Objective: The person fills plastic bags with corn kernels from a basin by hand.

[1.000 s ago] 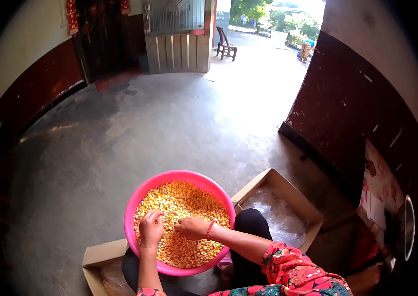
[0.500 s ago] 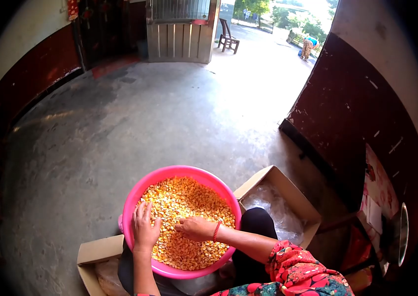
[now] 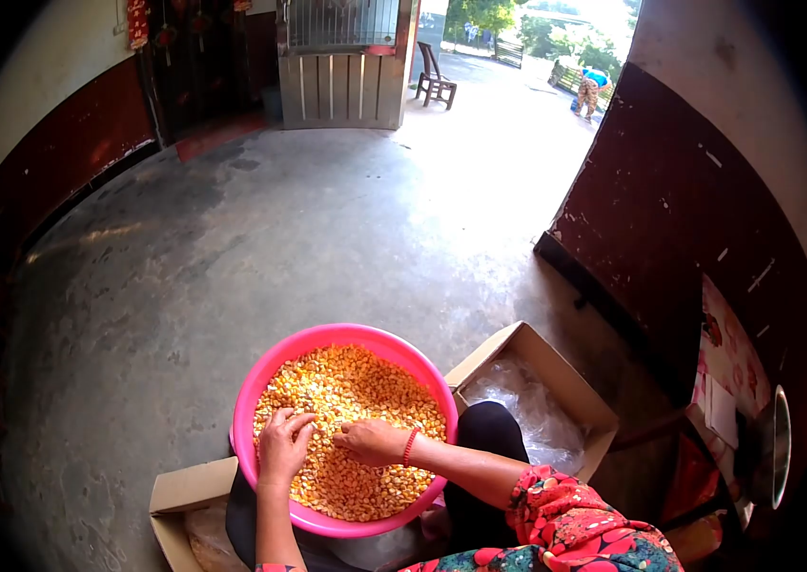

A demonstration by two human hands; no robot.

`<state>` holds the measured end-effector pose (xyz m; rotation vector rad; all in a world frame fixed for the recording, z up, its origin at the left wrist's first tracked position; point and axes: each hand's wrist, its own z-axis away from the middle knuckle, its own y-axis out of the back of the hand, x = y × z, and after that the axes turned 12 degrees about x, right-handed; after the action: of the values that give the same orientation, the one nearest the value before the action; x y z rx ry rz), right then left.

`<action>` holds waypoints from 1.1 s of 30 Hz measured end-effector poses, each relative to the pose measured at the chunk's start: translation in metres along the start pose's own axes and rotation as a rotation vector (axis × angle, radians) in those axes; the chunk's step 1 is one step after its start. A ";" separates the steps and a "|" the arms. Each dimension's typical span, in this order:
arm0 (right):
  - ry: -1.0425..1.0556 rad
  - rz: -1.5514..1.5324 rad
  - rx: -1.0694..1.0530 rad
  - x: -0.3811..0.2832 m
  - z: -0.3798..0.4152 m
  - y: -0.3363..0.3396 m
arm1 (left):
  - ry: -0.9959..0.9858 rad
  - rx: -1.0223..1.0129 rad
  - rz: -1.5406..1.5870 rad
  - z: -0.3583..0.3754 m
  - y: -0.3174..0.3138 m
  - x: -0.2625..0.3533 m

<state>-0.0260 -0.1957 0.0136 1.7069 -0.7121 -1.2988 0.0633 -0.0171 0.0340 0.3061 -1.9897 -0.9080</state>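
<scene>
A pink basin point(image 3: 249, 400) full of yellow-orange corn kernels point(image 3: 346, 381) rests at my lap. Over the left side of the corn is my left hand point(image 3: 284, 448), its fingers bent toward the right and a gap between them and the thumb. I see nothing held in it. My right hand point(image 3: 373, 442), with a red bead bracelet point(image 3: 410, 446) at the wrist, is at the middle of the corn. Its fingers are drawn together and point left; whatever is between the fingertips is too small to make out.
A cardboard box point(image 3: 570, 377) with clear plastic inside stands right of the basin, another box point(image 3: 189, 484) at lower left. A metal door point(image 3: 341, 91) stands at the back. Outside are a wooden chair point(image 3: 436, 81) and a bending person point(image 3: 591, 92).
My left hand's fingers, stretched forward before, are now bent to the right, toward the other hand. My right hand stays at the corn with little change. The view has shifted slightly.
</scene>
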 end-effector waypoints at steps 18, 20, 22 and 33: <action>0.044 -0.093 0.136 0.005 0.005 -0.012 | -0.066 0.012 -0.173 0.000 -0.009 0.010; 0.035 -0.084 0.126 0.001 0.005 -0.007 | 0.028 -0.032 -0.072 0.003 -0.010 0.005; 0.024 -0.062 0.103 -0.002 0.005 -0.004 | 0.111 -0.016 0.022 0.005 -0.014 0.000; 0.033 -0.086 0.093 -0.004 0.006 0.003 | 0.062 -0.069 0.046 -0.006 -0.004 0.010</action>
<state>-0.0323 -0.1954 0.0182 1.8475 -0.6969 -1.3111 0.0619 -0.0279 0.0399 0.2458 -1.8970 -0.9257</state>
